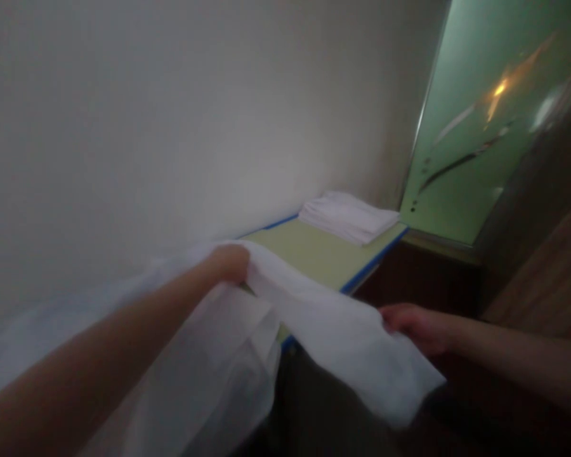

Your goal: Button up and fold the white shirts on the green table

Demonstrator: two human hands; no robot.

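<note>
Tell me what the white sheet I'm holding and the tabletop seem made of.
White sheet: probably thin cloth, matte, because it drapes in soft folds. Tabletop: perhaps smooth laminate or painted board, given its even yellow-green colour and blue edging; blur leaves this open.

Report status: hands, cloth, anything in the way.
Left hand and right hand gripping white cloth. Cloth spans between them, partly hiding table. White stack at table's far end, apart from hands.

left hand [231, 261] and right hand [417, 324]: 2 in all | surface [309, 249]: 1 | loose cloth [328, 324]: 1 | stack [347, 217] at surface's far end: 1, layers too blurred to count | glass panel [466, 127]: 1
</note>
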